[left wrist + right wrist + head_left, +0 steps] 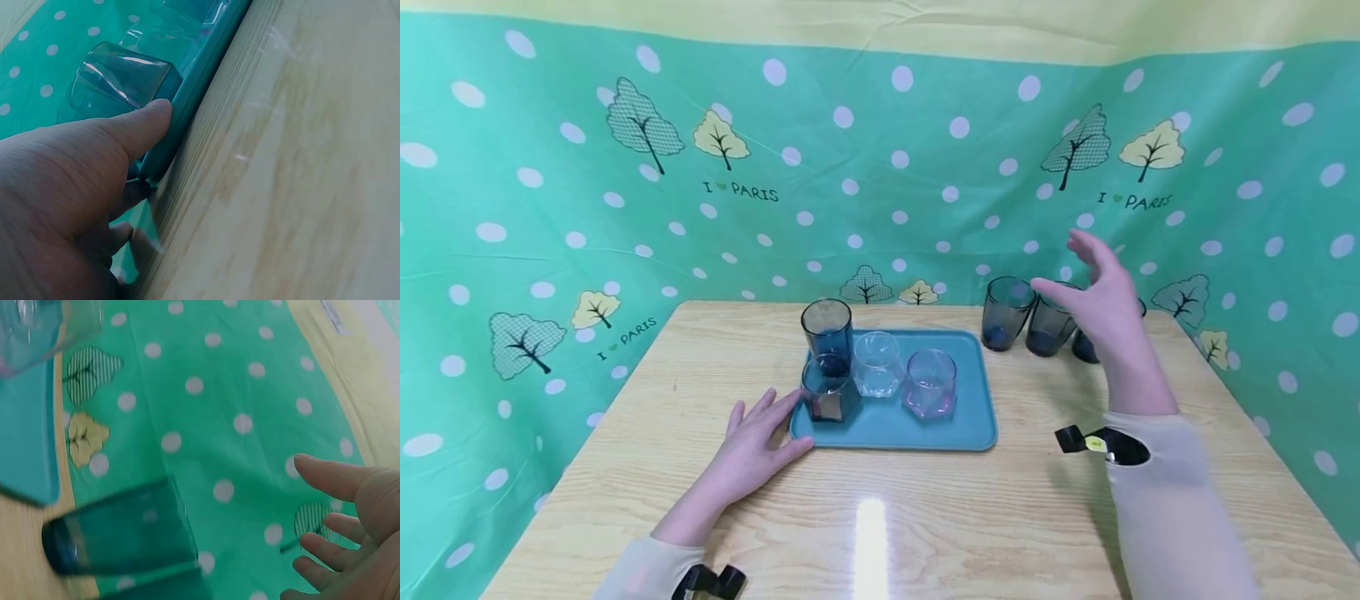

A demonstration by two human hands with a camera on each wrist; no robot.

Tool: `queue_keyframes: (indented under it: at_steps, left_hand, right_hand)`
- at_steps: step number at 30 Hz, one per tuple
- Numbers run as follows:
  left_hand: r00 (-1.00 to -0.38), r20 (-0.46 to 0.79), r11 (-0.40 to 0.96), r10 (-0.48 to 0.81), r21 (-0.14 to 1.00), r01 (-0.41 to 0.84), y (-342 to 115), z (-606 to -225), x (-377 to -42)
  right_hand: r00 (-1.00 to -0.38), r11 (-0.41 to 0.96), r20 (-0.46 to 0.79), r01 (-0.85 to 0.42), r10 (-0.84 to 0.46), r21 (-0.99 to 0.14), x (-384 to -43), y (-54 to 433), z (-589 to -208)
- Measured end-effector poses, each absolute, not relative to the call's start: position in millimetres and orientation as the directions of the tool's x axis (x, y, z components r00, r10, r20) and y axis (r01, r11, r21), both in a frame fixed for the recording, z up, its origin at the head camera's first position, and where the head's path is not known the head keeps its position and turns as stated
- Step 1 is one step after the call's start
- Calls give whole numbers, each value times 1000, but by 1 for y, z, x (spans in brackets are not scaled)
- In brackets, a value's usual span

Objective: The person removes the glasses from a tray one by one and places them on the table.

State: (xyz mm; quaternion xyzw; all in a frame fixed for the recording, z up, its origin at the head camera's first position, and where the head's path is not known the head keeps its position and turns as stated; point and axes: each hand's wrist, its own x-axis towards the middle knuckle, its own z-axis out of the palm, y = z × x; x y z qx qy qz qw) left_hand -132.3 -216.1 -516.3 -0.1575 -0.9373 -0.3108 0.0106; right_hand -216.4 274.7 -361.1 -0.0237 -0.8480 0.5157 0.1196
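My left hand (752, 450) rests at the near left corner of a blue tray (887, 435), its thumb at the front rim and its fingers along the left side. Near those fingers a short dark glass (829, 392) stands on the tray, with a tall dark blue tumbler (827, 329) behind it. A clear glass (877, 367) and a pinkish faceted glass (929, 385) stand farther right on it. My right hand (1105, 292) is raised with fingers spread, holding nothing, above tall dark tumblers. One tumbler (1004, 312) and another tumbler (1048, 327) show; a third is mostly hidden behind the hand.
The wooden table (737, 533) carries everything. A green dotted cloth (895, 183) hangs close behind the table's back edge and along both sides. The tall tumblers stand near the back edge, right of the tray.
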Motion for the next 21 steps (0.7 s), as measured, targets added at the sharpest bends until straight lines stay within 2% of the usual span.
queue_keyframes:
  at_steps: [7, 13, 21]
  left_hand:
    - [-949, 126, 749, 289, 588, 306, -215, -515, -131]
    - [-947, 134, 749, 292, 584, 313, -215, -518, -133]
    - [-949, 124, 751, 289, 585, 306, -215, -521, -134]
  right_hand:
    - [-976, 436, 218, -183, 30, -881, -223, 232, -348]
    - [-960, 358, 268, -278, -79, -891, -224, 194, -342]
    - [-933, 278, 289, -342, -215, -898, -227, 150, -339]
